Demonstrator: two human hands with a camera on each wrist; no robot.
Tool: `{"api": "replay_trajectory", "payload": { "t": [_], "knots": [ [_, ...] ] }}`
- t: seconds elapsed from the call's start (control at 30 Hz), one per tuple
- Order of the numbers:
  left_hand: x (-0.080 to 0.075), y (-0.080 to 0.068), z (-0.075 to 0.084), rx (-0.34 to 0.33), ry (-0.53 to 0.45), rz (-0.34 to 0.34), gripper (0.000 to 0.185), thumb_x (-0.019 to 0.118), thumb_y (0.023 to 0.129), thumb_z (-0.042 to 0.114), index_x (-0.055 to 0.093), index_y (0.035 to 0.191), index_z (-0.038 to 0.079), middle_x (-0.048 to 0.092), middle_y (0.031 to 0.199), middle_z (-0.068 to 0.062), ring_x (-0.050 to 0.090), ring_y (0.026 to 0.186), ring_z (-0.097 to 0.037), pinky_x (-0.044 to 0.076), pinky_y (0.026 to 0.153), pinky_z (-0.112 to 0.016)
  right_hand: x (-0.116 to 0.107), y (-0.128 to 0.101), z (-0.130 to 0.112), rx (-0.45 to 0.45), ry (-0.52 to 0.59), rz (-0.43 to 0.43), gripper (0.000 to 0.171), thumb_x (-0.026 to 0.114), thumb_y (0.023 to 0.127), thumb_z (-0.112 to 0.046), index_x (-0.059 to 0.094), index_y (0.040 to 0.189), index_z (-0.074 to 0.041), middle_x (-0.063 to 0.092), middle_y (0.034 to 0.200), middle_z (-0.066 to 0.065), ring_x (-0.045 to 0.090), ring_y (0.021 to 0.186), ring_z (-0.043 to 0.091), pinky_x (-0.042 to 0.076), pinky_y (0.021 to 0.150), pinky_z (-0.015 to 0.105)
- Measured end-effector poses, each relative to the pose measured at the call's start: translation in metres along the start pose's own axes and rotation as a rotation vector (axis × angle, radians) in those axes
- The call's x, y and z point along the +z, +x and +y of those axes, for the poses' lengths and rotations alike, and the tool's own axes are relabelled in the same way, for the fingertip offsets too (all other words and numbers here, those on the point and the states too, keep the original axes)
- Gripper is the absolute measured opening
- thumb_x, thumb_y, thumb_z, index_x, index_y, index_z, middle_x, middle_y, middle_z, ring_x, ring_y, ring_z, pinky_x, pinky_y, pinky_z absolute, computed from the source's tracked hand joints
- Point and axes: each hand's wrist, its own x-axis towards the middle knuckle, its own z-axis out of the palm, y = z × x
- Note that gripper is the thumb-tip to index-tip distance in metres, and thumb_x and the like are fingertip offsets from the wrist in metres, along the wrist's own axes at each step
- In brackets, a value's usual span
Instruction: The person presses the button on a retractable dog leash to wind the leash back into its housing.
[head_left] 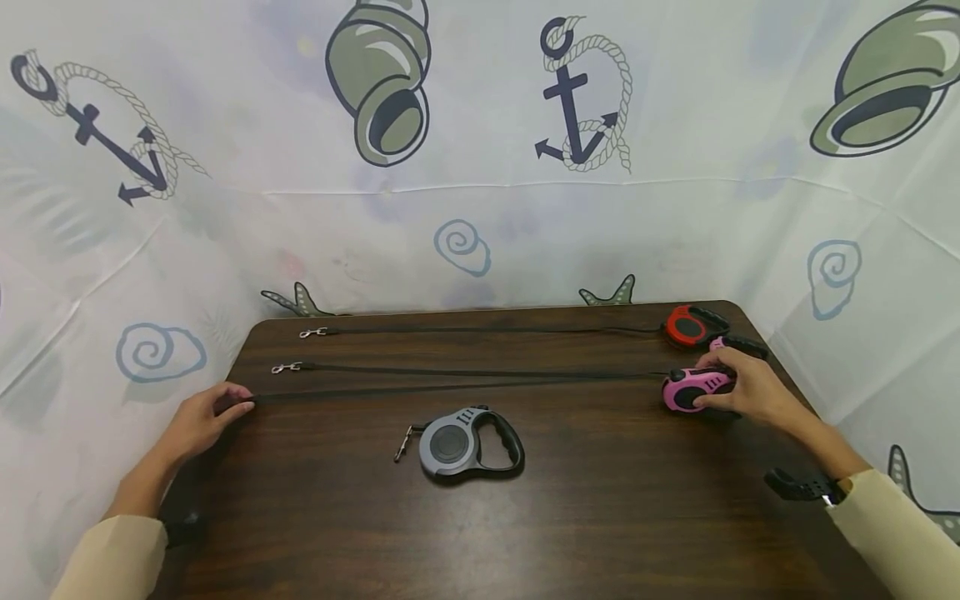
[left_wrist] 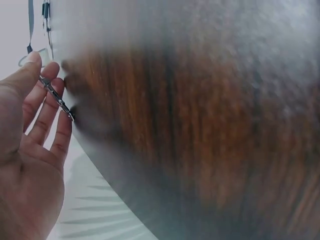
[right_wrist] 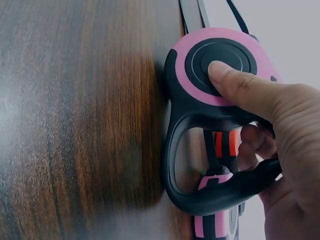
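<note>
My right hand (head_left: pixel 750 390) grips a pink and black retractable dog leash (head_left: pixel 678 390) at the table's right side. In the right wrist view the thumb lies on the round black centre of its case (right_wrist: pixel 227 37), and fingers reach behind it. Its black strap (head_left: pixel 420 388) runs leftward across the table to my left hand (head_left: pixel 198 423). That hand pinches the strap's end by the left table edge. A metal clip (left_wrist: pixel 57 98) shows among its fingers in the left wrist view. A grey and black retractable leash (head_left: pixel 433 458) lies at the middle, its clip (head_left: pixel 403 443) to the left.
Behind my right hand lie a second pink leash (head_left: pixel 718 342) and a red one (head_left: pixel 678 315). Their straps stretch left along the dark wooden table (head_left: pixel 600 517), ending in metal clips (head_left: pixel 313 332). A patterned cloth (head_left: pixel 495 142) hangs around the back and sides.
</note>
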Motion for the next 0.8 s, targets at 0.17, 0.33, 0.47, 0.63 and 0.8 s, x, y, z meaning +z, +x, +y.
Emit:
{"api": "replay_trajectory", "payload": {
  "t": [0.17,0.33,0.47,0.63,0.8],
  "knots": [
    [-0.004,-0.003,0.001,0.005,-0.014,0.014,0.015,0.081,0.090,-0.002,0.070,0.100,0.001,0.074,0.088,-0.013,0.056,0.076,0.011,0.041,0.068,-0.010,0.000,-0.003,0.000,-0.004,-0.008,-0.007,0.056,0.105,0.059,-0.014,0.073,0.105,-0.009,0.072,0.093,0.004,0.054,0.076,0.005,0.048,0.062,0.020],
    [-0.007,-0.005,0.000,0.006,-0.022,0.004,0.014,0.080,0.091,0.000,0.070,0.101,0.001,0.074,0.089,-0.013,0.056,0.075,0.008,0.042,0.067,-0.010,-0.002,-0.005,0.000,0.088,0.020,-0.058,0.052,0.101,0.068,-0.016,0.074,0.111,-0.007,0.068,0.088,0.006,0.052,0.071,0.008,0.046,0.058,0.024],
    [-0.007,-0.005,-0.002,-0.012,-0.025,-0.007,0.013,0.080,0.093,0.003,0.072,0.103,0.001,0.075,0.092,-0.014,0.057,0.078,0.013,0.043,0.068,-0.007,-0.005,-0.005,0.001,0.183,0.053,-0.105,0.050,0.098,0.076,-0.021,0.073,0.117,-0.006,0.070,0.095,0.011,0.055,0.075,0.013,0.047,0.061,0.024],
    [-0.007,-0.006,-0.002,-0.010,-0.031,-0.012,0.015,0.079,0.094,0.005,0.075,0.107,-0.001,0.078,0.098,-0.019,0.057,0.084,0.018,0.043,0.071,-0.004,-0.007,-0.005,0.006,0.270,0.127,-0.141,0.045,0.093,0.083,-0.023,0.073,0.120,-0.006,0.066,0.094,0.008,0.053,0.076,0.011,0.043,0.062,0.024],
    [-0.009,-0.005,0.002,0.010,-0.036,-0.011,0.016,0.079,0.094,0.004,0.076,0.109,-0.002,0.077,0.100,-0.021,0.055,0.087,0.021,0.043,0.072,-0.004,-0.011,-0.007,0.009,0.335,0.221,-0.144,0.040,0.088,0.089,-0.023,0.074,0.123,-0.007,0.068,0.098,0.011,0.052,0.078,0.008,0.042,0.060,0.026]
  ]
}}
